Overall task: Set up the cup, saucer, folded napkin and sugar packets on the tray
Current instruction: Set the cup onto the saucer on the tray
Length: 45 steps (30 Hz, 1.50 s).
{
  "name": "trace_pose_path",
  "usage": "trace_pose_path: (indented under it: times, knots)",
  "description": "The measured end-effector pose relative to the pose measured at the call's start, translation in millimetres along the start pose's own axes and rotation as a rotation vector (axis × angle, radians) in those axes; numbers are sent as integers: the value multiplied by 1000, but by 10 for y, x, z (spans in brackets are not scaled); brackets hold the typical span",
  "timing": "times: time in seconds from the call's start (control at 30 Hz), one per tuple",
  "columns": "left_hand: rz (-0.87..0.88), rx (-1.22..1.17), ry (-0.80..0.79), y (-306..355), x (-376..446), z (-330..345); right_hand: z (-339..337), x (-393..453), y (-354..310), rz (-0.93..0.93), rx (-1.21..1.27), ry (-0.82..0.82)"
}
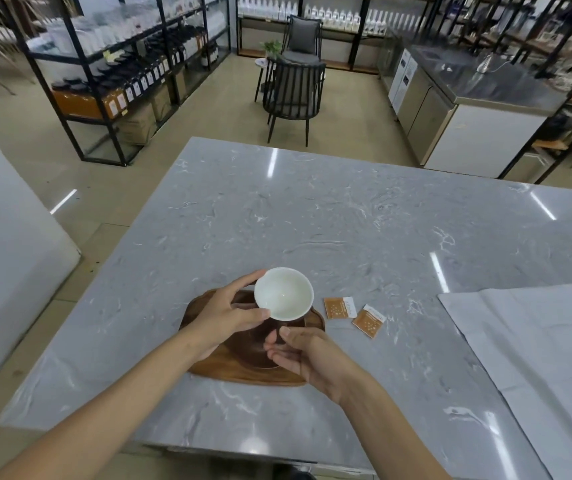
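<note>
Holding the white cup (283,294) up over the tray (243,370), the left hand (223,318) pinches its rim, with the thumb on the near edge and the other fingers (246,280) curled round the far side. The cup is tipped toward the camera, so its bare white inside shows. It does not touch the tray.

The right hand (307,355) is just below the cup and over the near part of the tray. Its palm faces left and its fingers are loose and a little bent. They hold nothing.

The tray is brown wood with round corners and lies flat on the gray table (312,209). A dark round saucer (260,344) seems to lie on it under the hands, but the hands hide much of it.

Two orange and white sugar packets (340,308) lie flat on the table just right of the tray. They are side by side, close but not touching.

A big white napkin (534,341) lies spread out on the table far to the right, well apart from the tray.
</note>
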<state>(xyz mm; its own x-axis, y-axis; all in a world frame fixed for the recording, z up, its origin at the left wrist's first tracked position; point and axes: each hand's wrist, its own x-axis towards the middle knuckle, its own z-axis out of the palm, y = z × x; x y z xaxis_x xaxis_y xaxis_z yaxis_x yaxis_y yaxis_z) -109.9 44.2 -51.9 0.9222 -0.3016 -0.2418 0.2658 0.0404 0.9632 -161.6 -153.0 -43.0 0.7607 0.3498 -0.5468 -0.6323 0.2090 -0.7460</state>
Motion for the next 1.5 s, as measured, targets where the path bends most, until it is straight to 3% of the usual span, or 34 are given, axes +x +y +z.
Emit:
trace_pose_path:
  times: [0.57, 1.17, 1.27, 1.37, 1.43, 1.5]
  knots:
    - [-27, -8, 62, -253, -246, -88, 125, 22, 233, 60, 34, 1]
    - [34, 227, 77, -353, -297, -143, 108, -31, 295, 85, -163, -22]
    - [86, 369, 150, -360, -336, -147, 47, -57, 280, -8, -335, 86]
    - [181, 526, 285, -399, -391, -206, -137, -64, 252, -255, -471, 421]
    - [188, 535, 263, -433, -399, -248, -256, -45, 236, -410, -528, 613]
    - [139, 495, 203, -459, -402, -255, -285, -2, 246, -455, -536, 578]
